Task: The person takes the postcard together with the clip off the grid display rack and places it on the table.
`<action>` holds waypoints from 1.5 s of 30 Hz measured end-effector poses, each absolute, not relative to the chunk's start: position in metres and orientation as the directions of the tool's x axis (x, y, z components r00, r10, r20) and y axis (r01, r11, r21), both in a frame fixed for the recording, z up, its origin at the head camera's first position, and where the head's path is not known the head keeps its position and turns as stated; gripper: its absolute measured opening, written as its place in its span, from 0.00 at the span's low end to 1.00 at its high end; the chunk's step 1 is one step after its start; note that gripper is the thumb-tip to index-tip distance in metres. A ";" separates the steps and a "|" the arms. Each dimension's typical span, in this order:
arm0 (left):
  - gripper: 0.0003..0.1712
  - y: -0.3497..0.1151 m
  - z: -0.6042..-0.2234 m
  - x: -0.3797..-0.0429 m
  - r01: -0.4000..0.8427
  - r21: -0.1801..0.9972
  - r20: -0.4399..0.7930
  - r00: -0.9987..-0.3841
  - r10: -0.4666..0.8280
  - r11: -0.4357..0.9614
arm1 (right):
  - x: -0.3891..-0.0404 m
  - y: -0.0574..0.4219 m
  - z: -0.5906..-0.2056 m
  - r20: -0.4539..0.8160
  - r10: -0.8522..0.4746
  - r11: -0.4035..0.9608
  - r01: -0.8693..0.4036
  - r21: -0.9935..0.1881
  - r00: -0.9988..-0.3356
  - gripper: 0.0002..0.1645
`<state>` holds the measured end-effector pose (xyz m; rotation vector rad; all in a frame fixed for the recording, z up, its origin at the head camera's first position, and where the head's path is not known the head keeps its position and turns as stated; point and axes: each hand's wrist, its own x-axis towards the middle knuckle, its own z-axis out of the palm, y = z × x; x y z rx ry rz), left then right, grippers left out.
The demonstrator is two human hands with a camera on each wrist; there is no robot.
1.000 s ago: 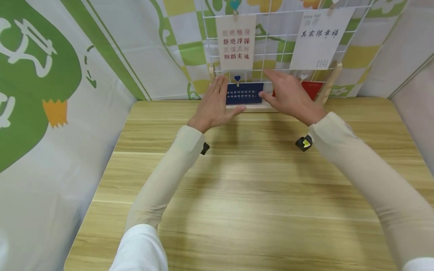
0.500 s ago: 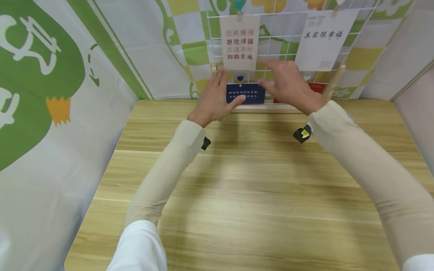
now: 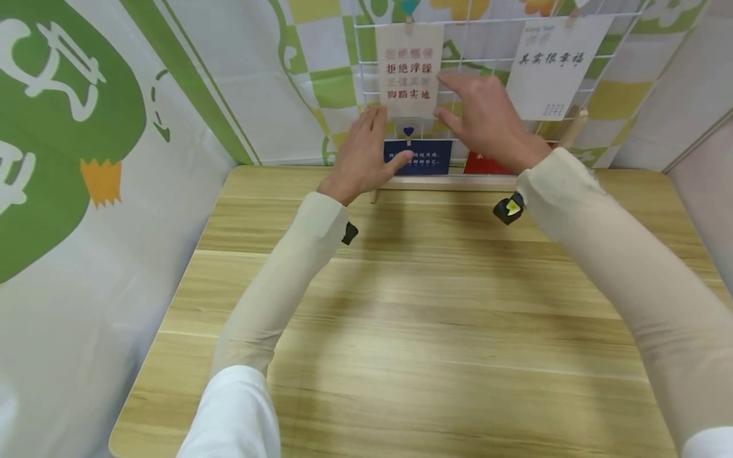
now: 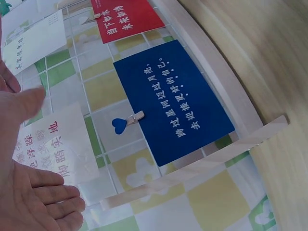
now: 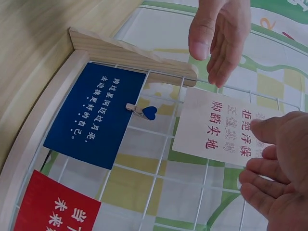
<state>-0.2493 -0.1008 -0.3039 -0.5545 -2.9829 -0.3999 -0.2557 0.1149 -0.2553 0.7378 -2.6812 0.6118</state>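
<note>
A cream card (image 3: 409, 76) with red characters hangs on a white wire grid rack (image 5: 154, 187). Beside the card's lower left edge is my left hand (image 3: 361, 152), fingers extended and thumb apart, holding nothing. On the card's other side is my right hand (image 3: 492, 124), its fingers slightly bent. In the right wrist view its thumb overlaps the card's edge; whether it touches I cannot tell. Below hangs a blue card (image 4: 175, 101) with white characters, held by a small wooden clip (image 4: 134, 118) bearing a blue heart. A red card (image 4: 127, 19) hangs alongside.
A white card (image 3: 558, 67) with black characters hangs at the rack's upper right. The rack stands on a wooden base (image 3: 452, 183) at the back of a wood-grain table (image 3: 429, 331). Patterned cloth (image 3: 321, 57) hangs behind it, and a printed curtain (image 3: 63, 267) lies to the left.
Both hands have moved upward along the rack, from beside the blue card to beside the cream card. More of the red card shows now. The view has shifted slightly.
</note>
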 end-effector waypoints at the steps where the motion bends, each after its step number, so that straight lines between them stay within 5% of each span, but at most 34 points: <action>1: 0.54 -0.101 -0.303 -0.250 0.362 0.238 0.134 -0.931 0.338 0.902 | -0.257 0.114 -0.254 0.387 -0.413 0.774 -0.542 -0.326 -0.824 0.30; 14: 0.35 -0.096 -0.292 -0.262 0.326 0.322 0.256 -0.934 0.250 0.889 | -0.269 0.097 -0.226 0.454 -0.361 0.791 -0.526 -0.313 -0.814 0.26; 30: 0.31 -0.089 -0.276 -0.271 0.268 0.315 0.236 -0.951 0.198 0.911 | -0.277 0.085 -0.203 0.514 -0.339 0.813 -0.520 -0.262 -0.788 0.25; 38: 0.28 -0.088 -0.270 -0.277 0.260 0.355 0.226 -0.956 0.188 0.898 | -0.287 0.084 -0.187 0.608 -0.422 0.749 -0.637 -0.184 -0.672 0.22; 45: 0.21 -0.087 -0.265 -0.283 0.196 0.389 0.198 -0.972 0.126 0.900 | -0.288 0.077 -0.179 0.566 -0.437 0.763 -0.622 -0.178 -0.699 0.22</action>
